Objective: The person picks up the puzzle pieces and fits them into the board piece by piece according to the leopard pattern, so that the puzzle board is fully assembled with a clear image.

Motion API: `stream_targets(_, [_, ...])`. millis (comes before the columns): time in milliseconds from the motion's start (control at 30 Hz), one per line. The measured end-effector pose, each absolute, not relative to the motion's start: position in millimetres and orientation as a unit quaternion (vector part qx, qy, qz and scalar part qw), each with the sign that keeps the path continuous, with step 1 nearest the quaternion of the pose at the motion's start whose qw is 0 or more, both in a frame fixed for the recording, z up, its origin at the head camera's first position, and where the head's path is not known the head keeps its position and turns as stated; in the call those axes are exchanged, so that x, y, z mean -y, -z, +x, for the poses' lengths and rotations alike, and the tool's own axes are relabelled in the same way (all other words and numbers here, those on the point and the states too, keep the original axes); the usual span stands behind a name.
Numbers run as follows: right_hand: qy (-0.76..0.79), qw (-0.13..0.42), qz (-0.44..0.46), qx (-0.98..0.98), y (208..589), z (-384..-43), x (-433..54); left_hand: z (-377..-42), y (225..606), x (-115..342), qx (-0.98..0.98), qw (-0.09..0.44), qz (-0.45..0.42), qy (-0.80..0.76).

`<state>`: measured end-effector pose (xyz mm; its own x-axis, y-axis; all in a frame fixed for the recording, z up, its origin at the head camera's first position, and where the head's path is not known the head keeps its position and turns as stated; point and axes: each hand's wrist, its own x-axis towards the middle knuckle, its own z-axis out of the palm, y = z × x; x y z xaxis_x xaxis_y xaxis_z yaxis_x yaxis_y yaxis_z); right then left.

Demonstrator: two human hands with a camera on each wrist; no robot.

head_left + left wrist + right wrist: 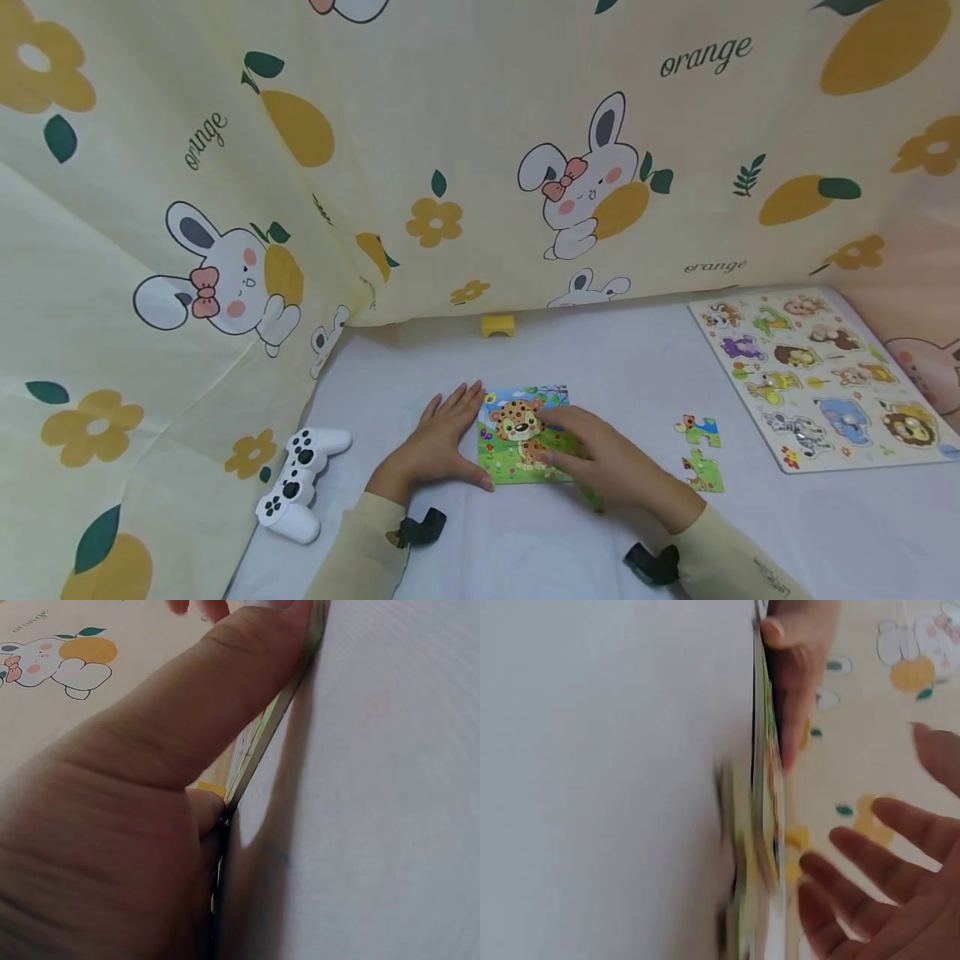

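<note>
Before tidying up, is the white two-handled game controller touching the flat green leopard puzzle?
No, the controller lies apart from the puzzle, off to its left.

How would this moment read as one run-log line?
left grip: touching animal puzzle; right grip: empty, over puzzle; loose pieces: right of puzzle; controller: at left

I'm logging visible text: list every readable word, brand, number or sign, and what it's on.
"orange": three times on the rabbit-print fabric backdrop; smaller side-on lettering there is unreadable.
Right sleeve: print too small.
Game controller: any button signs too small.
Leopard jigsaw: pale marks too small.
</note>
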<state>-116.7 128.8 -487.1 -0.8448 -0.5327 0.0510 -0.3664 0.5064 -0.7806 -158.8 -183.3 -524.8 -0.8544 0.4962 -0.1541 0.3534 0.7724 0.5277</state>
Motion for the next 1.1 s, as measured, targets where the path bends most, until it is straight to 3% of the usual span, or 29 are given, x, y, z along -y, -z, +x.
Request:
stream_targets(133, [0.469, 0.089, -0.22, -0.851, 485, -113, -153, -158, 524, 183, -0.931, 0.144, 0.225, -0.249])
stream_targets(400, [0.54, 0.013, -0.184, -0.821, 485, -107, -204, -158, 522, 183, -0.93, 0.143, 0.227, -0.25])
stream_targets(833, [0.603, -0.064, -0.119, -0.786, 495, -99, -280, -158, 522, 182, -0.929, 0.143, 0.227, -0.253])
stream_targets(1000, [0.597, -0.068, -0.093, -0.794, 506, -101, -294, -159, 524, 183, -0.929, 0.141, 0.228, -0.254])
stream_targets(1100, [0.55, -0.04, -0.057, -0.833, 512, -105, -296, -159, 524, 183, -0.929, 0.141, 0.228, -0.253])
